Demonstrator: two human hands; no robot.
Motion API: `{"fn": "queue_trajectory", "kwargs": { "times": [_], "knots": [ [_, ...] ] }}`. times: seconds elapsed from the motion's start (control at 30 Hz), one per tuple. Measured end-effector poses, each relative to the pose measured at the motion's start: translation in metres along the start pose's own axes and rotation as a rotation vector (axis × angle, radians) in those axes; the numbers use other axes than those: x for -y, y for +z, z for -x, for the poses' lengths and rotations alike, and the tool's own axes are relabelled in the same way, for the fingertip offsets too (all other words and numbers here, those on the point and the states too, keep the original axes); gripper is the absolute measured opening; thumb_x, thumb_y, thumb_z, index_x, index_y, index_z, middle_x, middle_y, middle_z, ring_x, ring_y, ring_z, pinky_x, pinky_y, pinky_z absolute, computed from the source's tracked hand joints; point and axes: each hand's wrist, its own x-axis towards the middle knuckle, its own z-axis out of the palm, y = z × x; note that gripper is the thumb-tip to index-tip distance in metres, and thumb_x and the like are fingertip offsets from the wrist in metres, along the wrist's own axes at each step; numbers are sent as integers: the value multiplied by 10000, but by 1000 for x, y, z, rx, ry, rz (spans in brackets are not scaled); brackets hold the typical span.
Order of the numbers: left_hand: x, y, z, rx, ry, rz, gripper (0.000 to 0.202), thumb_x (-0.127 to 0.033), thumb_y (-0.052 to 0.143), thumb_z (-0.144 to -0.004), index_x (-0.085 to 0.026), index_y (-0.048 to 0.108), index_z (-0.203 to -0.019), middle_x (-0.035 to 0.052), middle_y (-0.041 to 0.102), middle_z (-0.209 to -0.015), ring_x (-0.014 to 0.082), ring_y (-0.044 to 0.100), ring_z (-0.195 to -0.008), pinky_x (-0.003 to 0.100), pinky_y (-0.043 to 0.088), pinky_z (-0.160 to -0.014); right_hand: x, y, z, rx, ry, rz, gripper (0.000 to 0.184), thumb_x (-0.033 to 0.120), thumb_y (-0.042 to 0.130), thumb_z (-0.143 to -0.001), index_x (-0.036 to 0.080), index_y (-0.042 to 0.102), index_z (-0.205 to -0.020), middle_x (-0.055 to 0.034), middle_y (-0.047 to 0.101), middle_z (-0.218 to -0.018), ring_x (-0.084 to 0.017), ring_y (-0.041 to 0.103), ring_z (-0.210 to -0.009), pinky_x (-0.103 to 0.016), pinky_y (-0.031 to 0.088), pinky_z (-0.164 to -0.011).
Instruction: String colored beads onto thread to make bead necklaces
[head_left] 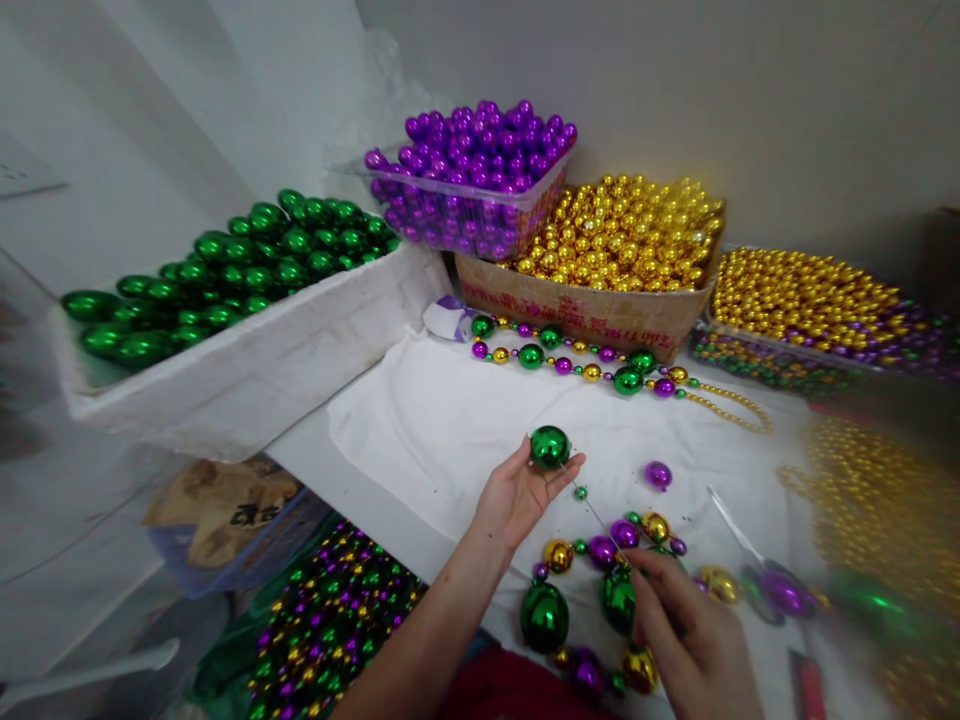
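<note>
A large shiny green bead [550,447] rests in the fingers of my left hand [517,495], raised over the white cloth [420,420]. My right hand [686,625] pinches a thin wire-like needle [598,518] whose far end reaches the green bead; whether it passes through cannot be seen. A small green bead [580,493] sits partway along the needle. Below my hands lies a strand of purple, gold and green beads, among them a big green bead [544,618], partly hidden by my right hand. A loose purple bead [658,475] lies on the cloth to the right.
At the back stand a white foam box [262,390] of green beads, a clear tub [465,190] of purple ones and a cardboard box [570,310] of gold ones. A finished-looking bead strand [562,365] lies before them. Scissors [735,525] and gold strands [885,500] are at right.
</note>
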Motion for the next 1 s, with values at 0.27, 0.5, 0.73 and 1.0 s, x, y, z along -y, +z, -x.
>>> {"fn": "queue_trajectory", "kwargs": {
  "times": [0.27, 0.5, 0.73, 1.0],
  "knots": [
    [12, 1, 4, 106, 33, 0, 253, -290, 569, -852, -96, 556, -1015, 150, 654, -1052, 344, 606, -1059, 450, 414, -996, -5, 14, -6, -89, -23, -41, 359, 466, 476, -860, 186, 665, -981, 24, 532, -483, -128, 505, -431, -211, 367, -435],
    [24, 13, 18, 266, 13, -131, 289, -272, 564, -854, -171, 552, -1124, 97, 631, -1041, 308, 621, -1014, 452, 432, -922, -6, 23, -19, -121, -3, -147, 298, 459, 506, -855, 194, 576, -971, 37, 530, -532, -127, 502, -474, -214, 378, -469],
    [36, 37, 28, 273, 155, -597, 223, -276, 580, -853, -148, 684, -1002, 89, 633, -1087, 207, 565, -1045, 304, 403, -910, -6, 8, -29, -134, 114, -252, 368, 455, 540, -834, 216, 466, -1104, -27, 665, -803, -176, 619, -707, -260, 474, -646],
    [28, 64, 6, 251, 385, -735, 250, -314, 533, -876, -155, 726, -872, 81, 612, -1179, 220, 536, -1105, 328, 364, -987, -14, -25, -53, -1, -138, 31, 634, 396, 510, -860, 262, 278, -1435, -96, 525, -1228, -211, 592, -954, -362, 490, -828]
  ]
}}
